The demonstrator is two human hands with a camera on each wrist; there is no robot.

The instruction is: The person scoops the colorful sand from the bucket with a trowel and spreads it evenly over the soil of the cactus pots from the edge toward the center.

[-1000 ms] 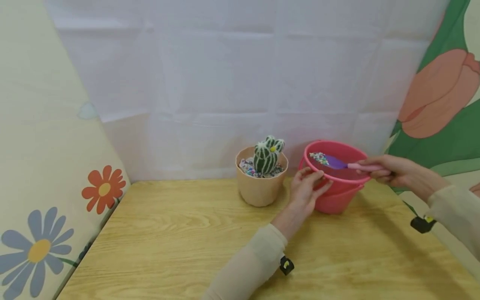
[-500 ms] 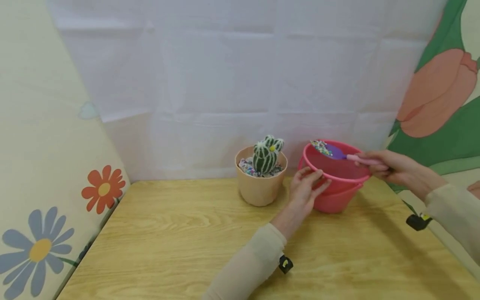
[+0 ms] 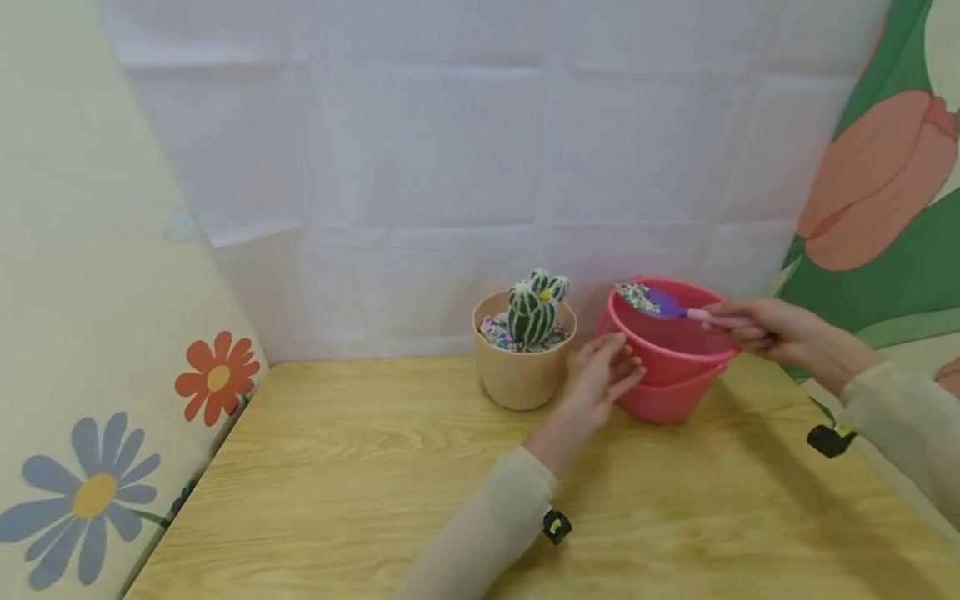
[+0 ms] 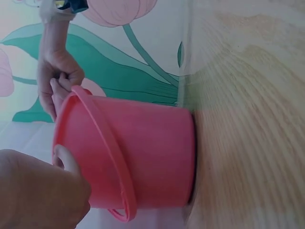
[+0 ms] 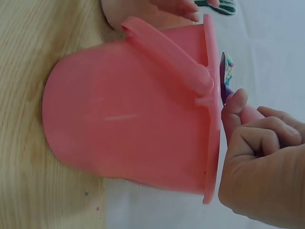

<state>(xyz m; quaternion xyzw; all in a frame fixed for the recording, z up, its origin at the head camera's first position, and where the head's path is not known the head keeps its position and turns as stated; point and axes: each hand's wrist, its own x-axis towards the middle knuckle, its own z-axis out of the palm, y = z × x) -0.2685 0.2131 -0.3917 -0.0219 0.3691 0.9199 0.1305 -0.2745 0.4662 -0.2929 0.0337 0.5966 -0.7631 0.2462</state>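
My right hand [image 3: 776, 327] grips the pink handle of a small toy shovel [image 3: 665, 305]. Colourful granules [image 3: 637, 297] lie on its purple blade, which is above the mouth of the pink bucket [image 3: 667, 400]. In the right wrist view, curled fingers [image 5: 271, 133] wrap the handle just beyond the bucket's rim. At the bucket's near left side is my left hand [image 3: 592, 379], its fingers loosely bent and holding nothing; whether a fingertip still touches the bucket I cannot tell. Left of it stands a peach flowerpot [image 3: 517, 379] with a knitted cactus [image 3: 531, 321] in multicoloured granules.
The wooden table [image 3: 360, 483] extends in front and to the left. Behind it hangs a creased white sheet [image 3: 435, 167]. Flower-painted panels flank both sides. The bucket's handle [image 4: 112, 148] hangs down its side.
My left hand has let go of the bucket's rim and drawn back slightly left. The shovel with its granules has risen a little within the bucket's mouth and shifted slightly left.
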